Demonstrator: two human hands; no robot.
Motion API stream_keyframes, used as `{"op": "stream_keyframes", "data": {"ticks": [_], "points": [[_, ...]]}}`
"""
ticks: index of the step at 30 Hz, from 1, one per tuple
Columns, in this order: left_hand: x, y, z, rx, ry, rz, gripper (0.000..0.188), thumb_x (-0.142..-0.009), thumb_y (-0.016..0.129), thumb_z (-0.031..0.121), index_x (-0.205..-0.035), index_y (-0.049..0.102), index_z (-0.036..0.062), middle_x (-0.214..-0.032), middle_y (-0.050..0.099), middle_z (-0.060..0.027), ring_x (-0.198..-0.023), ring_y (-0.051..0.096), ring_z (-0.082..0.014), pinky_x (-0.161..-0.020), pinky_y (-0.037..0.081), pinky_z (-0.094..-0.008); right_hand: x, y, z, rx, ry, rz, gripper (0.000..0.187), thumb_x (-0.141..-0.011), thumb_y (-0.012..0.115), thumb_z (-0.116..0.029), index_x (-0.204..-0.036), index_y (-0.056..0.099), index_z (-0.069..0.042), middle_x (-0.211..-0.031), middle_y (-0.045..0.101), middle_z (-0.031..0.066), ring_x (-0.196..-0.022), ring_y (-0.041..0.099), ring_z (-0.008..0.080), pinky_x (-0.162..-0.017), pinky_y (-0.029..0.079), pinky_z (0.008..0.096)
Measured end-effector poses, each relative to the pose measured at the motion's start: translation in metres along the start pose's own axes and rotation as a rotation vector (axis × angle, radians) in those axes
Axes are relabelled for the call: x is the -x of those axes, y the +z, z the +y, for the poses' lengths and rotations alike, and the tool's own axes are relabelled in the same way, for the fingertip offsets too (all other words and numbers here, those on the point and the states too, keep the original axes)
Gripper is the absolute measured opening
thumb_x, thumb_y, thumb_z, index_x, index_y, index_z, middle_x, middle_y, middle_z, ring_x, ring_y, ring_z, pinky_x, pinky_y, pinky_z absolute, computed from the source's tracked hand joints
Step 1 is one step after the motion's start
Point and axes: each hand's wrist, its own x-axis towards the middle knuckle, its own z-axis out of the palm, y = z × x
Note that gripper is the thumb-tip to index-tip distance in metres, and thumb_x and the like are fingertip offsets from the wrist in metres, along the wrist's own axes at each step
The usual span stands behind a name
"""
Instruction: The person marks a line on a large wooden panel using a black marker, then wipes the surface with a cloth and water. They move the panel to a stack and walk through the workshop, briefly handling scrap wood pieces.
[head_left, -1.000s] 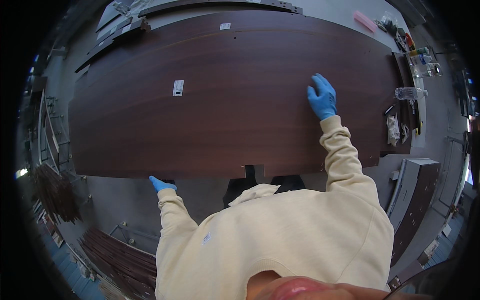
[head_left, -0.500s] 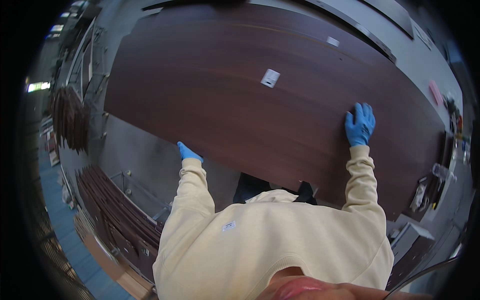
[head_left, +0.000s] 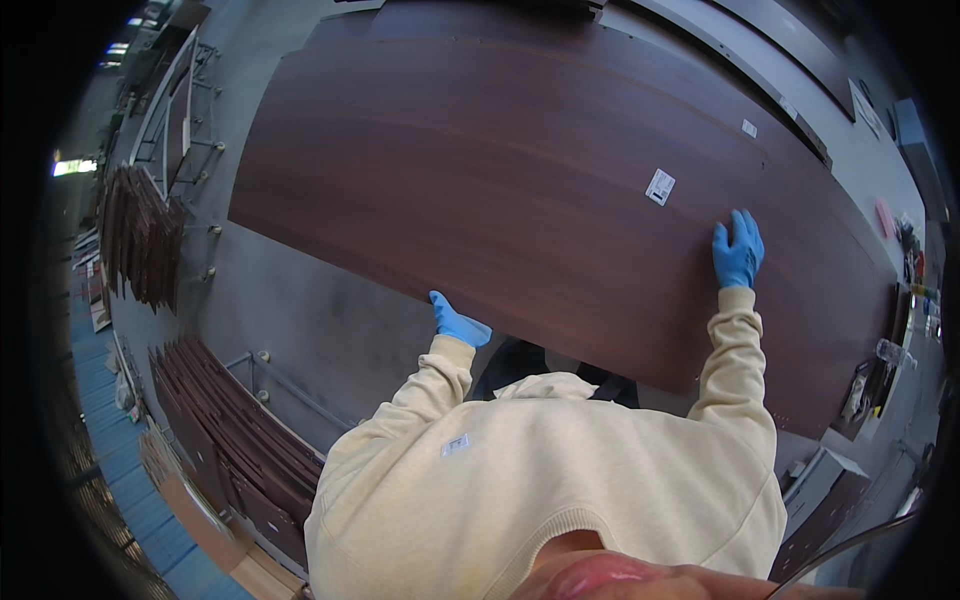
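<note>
A large dark brown wood-grain panel (head_left: 470,190) stretches across the view in front of me. White labels (head_left: 660,187) are stuck on its upper face. At its near edge, left of my body, my left hand (head_left: 458,322), in a blue glove, holds the panel's edge; its thumb shows at the rim and the other fingers are hidden. My right hand (head_left: 738,252), also blue-gloved, lies flat on the panel's top toward the right, fingers stretched out. Another brown board (head_left: 345,28) peeks out beyond the far left edge.
Stacks of brown panels stand on edge in a rack (head_left: 235,440) at the lower left and in another (head_left: 140,240) farther left. Wheeled metal frames (head_left: 200,150) stand beyond. Small items and a pink object (head_left: 885,218) sit at the right, near a white-topped box (head_left: 822,475).
The panel with its label has slid to the right. My left hand has moved right with its near edge, and my right hand has shifted slightly right, still flat on top.
</note>
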Motion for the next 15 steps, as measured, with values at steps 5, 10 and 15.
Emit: {"op": "stream_keyframes", "data": {"ticks": [5,10,15], "points": [[0.014,0.006,0.007,0.047,-0.022,0.038,0.101,-0.09,0.024,0.089,-0.161,0.032,0.018,-0.169,0.031,-0.0037,-0.153,0.029,-0.0286,-0.126,0.025,-0.0465,-0.051,0.017,-0.048,-0.059,-0.054,0.064,0.042,-0.091,0.071,-0.031,-0.126,0.069,-0.007,-0.137,0.065,0.0175,-0.129,0.058,0.0366,-0.107,0.045,0.0476],[0.031,0.036,0.013,0.003,0.013,0.107,0.102,-0.089,0.022,0.09,-0.163,0.029,0.0197,-0.17,0.028,-0.005,-0.155,0.025,-0.0309,-0.126,0.023,-0.0476,-0.128,0.049,-0.055,-0.093,-0.124,0.05,0.041,-0.092,0.07,-0.032,-0.124,0.069,-0.007,-0.132,0.067,0.0165,-0.123,0.062,0.0348,-0.103,0.048,0.0457],[-0.028,-0.015,0.056,0.5,0.399,-0.001,0.072,-0.103,0.036,0.064,-0.161,0.036,0.0214,-0.166,0.035,-0.0034,-0.15,0.035,-0.0341,-0.121,0.023,-0.0649,-0.202,0.098,-0.072,-0.045,-0.173,-0.041,0.043,-0.095,0.065,-0.04,-0.124,0.069,-0.009,-0.131,0.068,0.0143,-0.123,0.063,0.0338,-0.104,0.048,0.0456]]}}
